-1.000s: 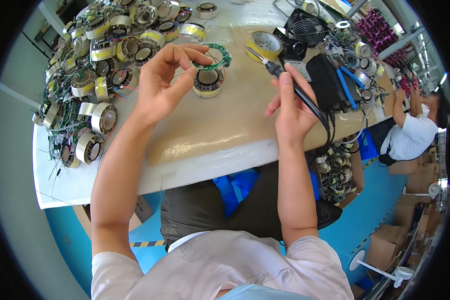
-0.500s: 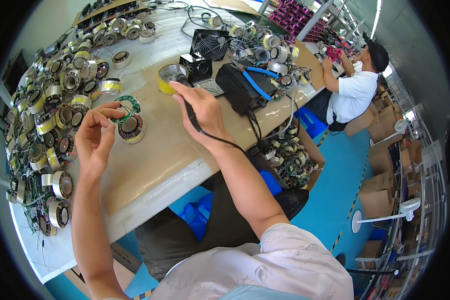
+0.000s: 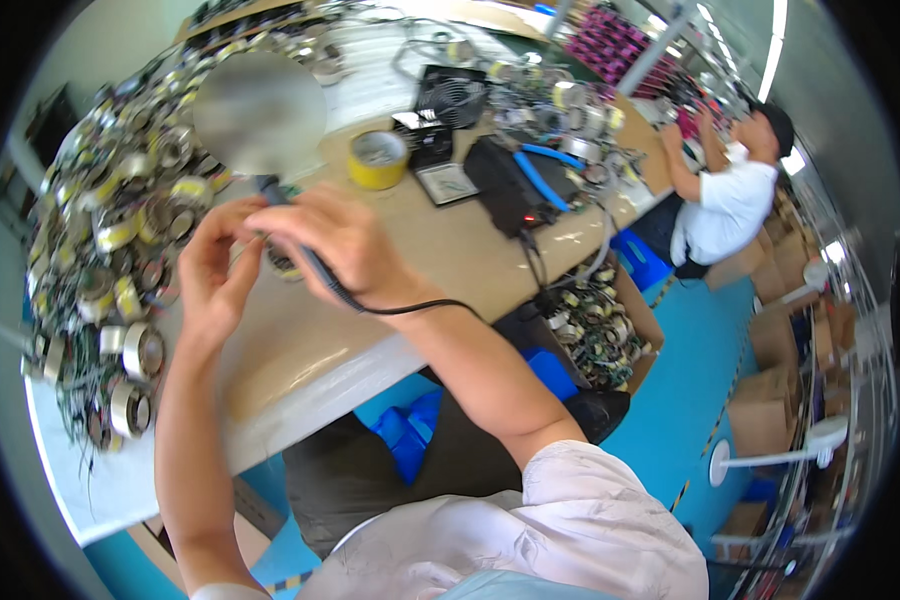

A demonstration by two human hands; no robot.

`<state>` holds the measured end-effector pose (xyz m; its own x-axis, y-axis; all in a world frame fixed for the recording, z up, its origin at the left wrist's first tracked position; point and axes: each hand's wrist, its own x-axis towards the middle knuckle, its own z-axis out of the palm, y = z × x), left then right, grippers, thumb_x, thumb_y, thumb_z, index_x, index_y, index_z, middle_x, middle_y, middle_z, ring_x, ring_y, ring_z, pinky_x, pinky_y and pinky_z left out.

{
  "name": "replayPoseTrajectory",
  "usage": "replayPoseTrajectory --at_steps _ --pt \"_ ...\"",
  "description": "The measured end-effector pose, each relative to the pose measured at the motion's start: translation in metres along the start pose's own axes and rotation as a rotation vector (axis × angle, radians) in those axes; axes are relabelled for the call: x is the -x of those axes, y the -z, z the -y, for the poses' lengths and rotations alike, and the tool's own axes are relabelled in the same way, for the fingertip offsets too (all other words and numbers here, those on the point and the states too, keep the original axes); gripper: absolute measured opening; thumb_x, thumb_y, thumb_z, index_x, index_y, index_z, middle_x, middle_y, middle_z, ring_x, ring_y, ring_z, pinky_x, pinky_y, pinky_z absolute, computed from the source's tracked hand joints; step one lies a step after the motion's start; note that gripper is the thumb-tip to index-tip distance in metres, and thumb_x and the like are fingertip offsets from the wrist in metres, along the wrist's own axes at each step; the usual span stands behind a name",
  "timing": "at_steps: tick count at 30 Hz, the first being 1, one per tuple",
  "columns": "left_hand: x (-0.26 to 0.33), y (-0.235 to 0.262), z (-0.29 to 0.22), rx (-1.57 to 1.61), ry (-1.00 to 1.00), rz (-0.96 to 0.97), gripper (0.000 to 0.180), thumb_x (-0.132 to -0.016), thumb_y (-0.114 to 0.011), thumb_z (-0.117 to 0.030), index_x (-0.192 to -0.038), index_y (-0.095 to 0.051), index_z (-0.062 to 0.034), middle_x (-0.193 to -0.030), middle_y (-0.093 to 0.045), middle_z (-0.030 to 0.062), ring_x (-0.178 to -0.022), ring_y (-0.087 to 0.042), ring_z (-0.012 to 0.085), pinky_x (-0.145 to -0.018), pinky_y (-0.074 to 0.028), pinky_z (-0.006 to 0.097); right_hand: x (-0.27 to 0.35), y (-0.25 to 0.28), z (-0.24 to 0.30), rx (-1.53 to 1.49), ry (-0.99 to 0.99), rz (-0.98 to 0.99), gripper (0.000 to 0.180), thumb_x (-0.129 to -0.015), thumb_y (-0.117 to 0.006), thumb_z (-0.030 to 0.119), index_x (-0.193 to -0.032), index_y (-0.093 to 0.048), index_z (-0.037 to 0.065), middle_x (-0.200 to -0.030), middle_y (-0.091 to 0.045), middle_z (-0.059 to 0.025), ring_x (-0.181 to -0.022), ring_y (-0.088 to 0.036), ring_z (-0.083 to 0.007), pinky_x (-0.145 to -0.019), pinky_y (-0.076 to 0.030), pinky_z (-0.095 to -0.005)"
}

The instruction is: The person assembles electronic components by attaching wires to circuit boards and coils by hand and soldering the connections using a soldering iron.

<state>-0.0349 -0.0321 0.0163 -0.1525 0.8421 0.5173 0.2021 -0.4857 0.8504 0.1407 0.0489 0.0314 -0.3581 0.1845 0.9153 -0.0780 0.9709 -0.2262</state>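
Note:
My right hand [image 3: 345, 245] grips a soldering iron [image 3: 272, 190] by its dark handle, and its black cord runs back over my forearm. Close against it, my left hand [image 3: 213, 265] is pinched on a small green ring-shaped circuit board, now almost wholly hidden behind the fingers. Under the hands a wire-wound motor stator [image 3: 286, 268] stands on the brown table covering, only partly showing. A round grey blurred patch lies over the view just beyond the iron, so its tip cannot be made out. To the right of it sits a yellow tape roll [image 3: 378, 175].
Piled stators [image 3: 135, 235] line the table's left side. At the back right are a small fan [image 3: 452, 95], a black power unit [image 3: 510, 185] and blue-handled pliers [image 3: 542, 180]. A carton of stators [image 3: 600, 330] stands below the table edge. A co-worker [image 3: 725, 200] sits farther right.
My right hand has brought the soldering iron left, from the yellow tape roll to my left hand. The view has shifted slightly, and the circuit board has become hidden.

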Motion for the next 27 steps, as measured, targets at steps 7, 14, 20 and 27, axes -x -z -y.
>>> replayPoseTrajectory --at_steps 7,14,20,27 --pt "-0.008 -0.009 -0.006 -0.014 -0.142 0.067 0.008 -0.087 -0.062 0.004 -0.091 -0.058 -0.0014 -0.112 -0.067 0.0144 -0.120 -0.059 0.0259 -0.103 -0.045 0.039 -0.006 0.012 -0.004 0.037 0.039 0.045 0.034 -0.077 -0.073 -0.008 -0.108 -0.069 0.006 -0.089 -0.068 -0.0085 -0.073 -0.063 -0.0271 -0.066 -0.051 -0.0372" --pt "-0.003 -0.005 -0.004 0.004 -0.122 0.043 0.006 -0.086 -0.061 0.000 -0.090 -0.057 -0.0018 -0.105 -0.070 0.0116 -0.122 -0.059 0.0268 -0.105 -0.045 0.040 0.018 0.036 -0.001 0.053 -0.264 0.008 0.040 -0.088 -0.070 -0.004 -0.127 -0.063 0.001 -0.097 -0.075 -0.0116 -0.073 -0.067 -0.0170 -0.067 -0.053 -0.0283" --pt "-0.005 -0.013 -0.006 -0.035 -0.110 -0.003 0.007 -0.086 -0.063 0.002 -0.085 -0.057 -0.0023 -0.101 -0.072 0.0113 -0.118 -0.061 0.0268 -0.104 -0.045 0.040 0.059 0.054 -0.010 -0.375 -0.483 -0.362 0.041 -0.106 -0.053 0.027 -0.134 -0.052 -0.004 -0.089 -0.072 -0.0176 -0.049 -0.053 -0.0082 -0.045 -0.042 -0.0202" --pt "-0.005 -0.011 -0.001 -0.037 -0.121 -0.017 0.009 -0.086 -0.063 0.006 -0.087 -0.059 -0.0016 -0.099 -0.073 0.0116 -0.116 -0.062 0.0266 -0.104 -0.046 0.042 0.064 0.058 -0.014 -0.595 -0.547 -0.447 0.030 -0.103 -0.058 0.021 -0.114 -0.063 -0.006 -0.085 -0.071 -0.0179 -0.044 -0.051 -0.0097 -0.039 -0.039 -0.0208"
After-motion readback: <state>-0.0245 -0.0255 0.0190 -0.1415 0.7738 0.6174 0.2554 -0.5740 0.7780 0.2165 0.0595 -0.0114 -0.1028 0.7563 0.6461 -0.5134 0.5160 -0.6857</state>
